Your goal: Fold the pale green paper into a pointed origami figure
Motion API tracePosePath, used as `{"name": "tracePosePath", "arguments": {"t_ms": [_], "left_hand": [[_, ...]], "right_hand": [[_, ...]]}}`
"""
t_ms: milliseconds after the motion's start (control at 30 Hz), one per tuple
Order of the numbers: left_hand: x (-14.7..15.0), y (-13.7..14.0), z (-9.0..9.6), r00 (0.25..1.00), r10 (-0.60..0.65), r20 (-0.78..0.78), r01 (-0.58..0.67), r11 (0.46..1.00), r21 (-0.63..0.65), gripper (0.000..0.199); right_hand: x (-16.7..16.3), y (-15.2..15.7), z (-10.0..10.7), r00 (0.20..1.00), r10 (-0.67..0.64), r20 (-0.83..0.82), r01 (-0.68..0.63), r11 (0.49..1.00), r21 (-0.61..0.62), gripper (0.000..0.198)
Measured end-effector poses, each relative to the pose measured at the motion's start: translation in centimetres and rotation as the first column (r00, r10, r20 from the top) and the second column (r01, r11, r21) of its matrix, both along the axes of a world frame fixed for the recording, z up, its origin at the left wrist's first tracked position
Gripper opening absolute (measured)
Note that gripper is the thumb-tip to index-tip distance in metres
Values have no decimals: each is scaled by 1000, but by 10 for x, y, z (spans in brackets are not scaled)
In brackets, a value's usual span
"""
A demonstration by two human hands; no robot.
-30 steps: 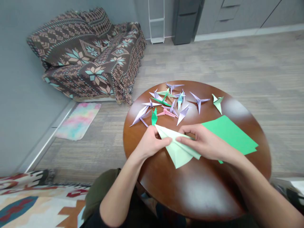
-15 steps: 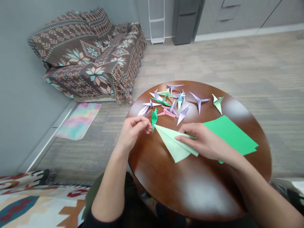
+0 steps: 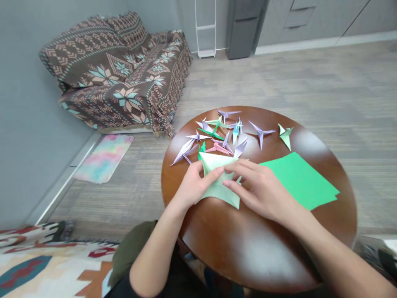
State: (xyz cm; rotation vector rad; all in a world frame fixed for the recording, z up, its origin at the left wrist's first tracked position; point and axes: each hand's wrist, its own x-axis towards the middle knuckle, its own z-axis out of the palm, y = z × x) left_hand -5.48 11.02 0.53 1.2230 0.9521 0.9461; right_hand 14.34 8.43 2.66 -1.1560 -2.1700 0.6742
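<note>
A pale green sheet of origami paper [image 3: 221, 194], partly folded and spread wider at its near side, is between my hands above the round table. My left hand [image 3: 198, 182] grips its left side, thumb lying on top and fingers underneath. My right hand [image 3: 257, 186] is closed on the paper's right side, thumb and fingertips near a fold; its far fingers are partly hidden. Just beyond the paper lie folded paper cranes, among them a pink one [image 3: 218, 147], a dark green one [image 3: 202, 148] partly covered by the sheet, and a lilac one [image 3: 240, 148].
Green paper sheets [image 3: 299, 180] lie stacked by my right forearm. A light green crane [image 3: 285, 135] and a lilac crane [image 3: 261, 133] rest toward the back of the brown table [image 3: 263, 252]. A draped sofa [image 3: 124, 78] and a pastel mat [image 3: 104, 159] are at left.
My left hand has moved right and taken hold of the pale green paper. The sheet has turned and opened out between both hands.
</note>
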Motion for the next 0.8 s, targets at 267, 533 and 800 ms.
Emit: {"name": "tracePosePath", "arguments": {"t_ms": [267,533,800], "left_hand": [[-4,2,-6,999,-28,30,32,990,-137,40],[-5,3,-6,996,28,84,-18,994,-108,56],[-8,0,-5,985,-7,174,48,971,-233,45]], "right_hand": [[11,16,-7,981,-167,-103,184,965,187,23],[9,15,-3,965,-237,-109,216,961,-175,25],[12,23,-13,939,-333,-83,315,933,-176,26]]}}
